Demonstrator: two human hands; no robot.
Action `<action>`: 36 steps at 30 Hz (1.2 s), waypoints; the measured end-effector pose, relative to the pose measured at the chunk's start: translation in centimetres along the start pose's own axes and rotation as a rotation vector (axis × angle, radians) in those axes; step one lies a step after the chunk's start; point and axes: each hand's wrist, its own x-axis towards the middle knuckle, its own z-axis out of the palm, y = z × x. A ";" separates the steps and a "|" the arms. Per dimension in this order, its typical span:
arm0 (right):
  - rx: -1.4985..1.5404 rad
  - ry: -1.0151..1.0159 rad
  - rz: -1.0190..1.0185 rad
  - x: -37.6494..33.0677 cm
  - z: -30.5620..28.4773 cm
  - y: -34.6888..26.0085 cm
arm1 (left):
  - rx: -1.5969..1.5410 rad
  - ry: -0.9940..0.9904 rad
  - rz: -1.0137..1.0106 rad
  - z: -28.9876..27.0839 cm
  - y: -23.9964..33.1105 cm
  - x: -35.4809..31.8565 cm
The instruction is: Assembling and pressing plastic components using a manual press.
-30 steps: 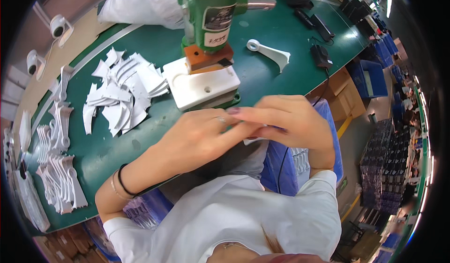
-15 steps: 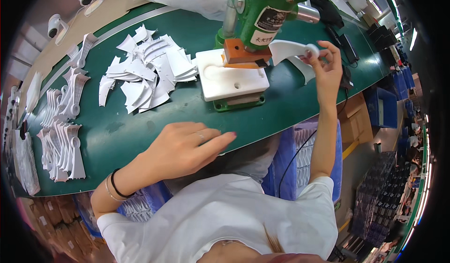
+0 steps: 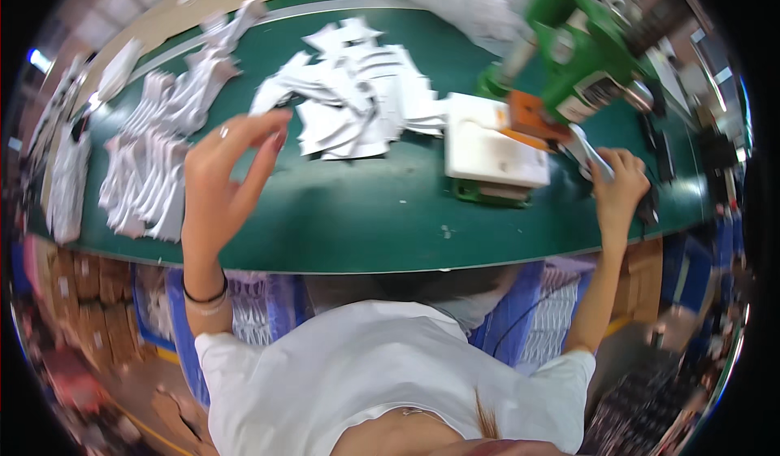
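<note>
My left hand (image 3: 223,175) is raised over the table's left half, between a heap of white plastic panels (image 3: 357,102) and rows of white ring-ended plastic parts (image 3: 146,184). Its thumb and fingers are bent but apart, with nothing between them. On the right, my right hand (image 3: 621,184) grips a curved white plastic part (image 3: 583,151) by its near end. That part lies just right of the orange-brown block (image 3: 532,115) on the green press (image 3: 581,66). Below the block sits a white fixture (image 3: 491,143). Motion blurs the part in my right hand.
The green table (image 3: 341,220) has its front edge close to my body. A large clear plastic bag (image 3: 463,5) lies behind the press. Blue crates (image 3: 280,301) stand under the edge, with cardboard boxes (image 3: 97,293) at the left. A wrapped white bundle (image 3: 69,184) lies far left.
My left hand has swung left from the table's front edge toward the white parts, its fingers parting. My right hand still holds its plastic part, now lower and angled differently. The view has shifted.
</note>
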 end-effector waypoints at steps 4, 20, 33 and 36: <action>0.144 0.421 -0.116 -0.5 -2.9 -3.5 | 0.213 -0.091 -0.136 -3.0 -6.0 0.7; 0.299 -0.200 -0.653 14.9 4.4 -35.6 | 0.804 -0.270 -0.596 3.5 -31.3 15.2; 0.670 -0.509 -0.557 15.0 4.9 -34.2 | 0.770 -0.313 -0.287 4.5 -27.4 14.6; 0.716 -0.572 -0.567 15.4 5.6 -33.8 | 0.681 -0.283 -0.189 5.0 -27.4 14.2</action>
